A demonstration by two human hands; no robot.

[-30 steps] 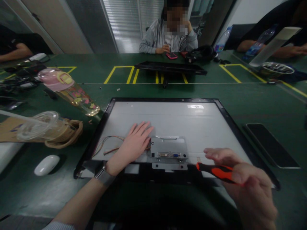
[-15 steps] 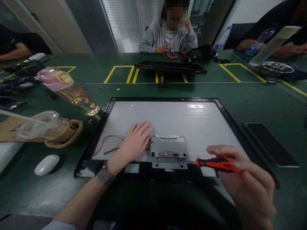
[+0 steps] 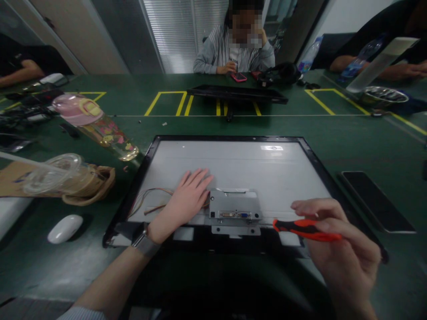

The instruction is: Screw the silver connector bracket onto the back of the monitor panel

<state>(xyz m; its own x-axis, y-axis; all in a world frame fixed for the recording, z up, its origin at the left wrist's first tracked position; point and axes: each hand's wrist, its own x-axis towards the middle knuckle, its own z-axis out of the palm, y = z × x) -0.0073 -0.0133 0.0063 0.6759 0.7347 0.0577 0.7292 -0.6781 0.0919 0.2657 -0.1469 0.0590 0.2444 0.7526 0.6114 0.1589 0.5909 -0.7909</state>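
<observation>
A monitor panel [image 3: 233, 162] lies face down in its black frame on the green table. A small grey metal board cover [image 3: 234, 206] with two video ports sits near its front edge. My left hand [image 3: 187, 200] lies flat and open on the panel, just left of the cover, over thin brown wires [image 3: 151, 200]. My right hand [image 3: 340, 249] is closed on an orange and black screwdriver [image 3: 302, 227]. Its shaft points left toward the cover's front right corner.
A white mouse [image 3: 64, 228] lies at the left. A pink-lidded bottle [image 3: 93, 124] and a clear cup [image 3: 55, 175] lie on their sides. A black phone [image 3: 376, 201] rests at the right. Another dark panel [image 3: 236, 93] lies farther back, where a person sits.
My right hand has turned the screwdriver from slanting to nearly level and shifted its fingers along the handle. My left hand has stayed still.
</observation>
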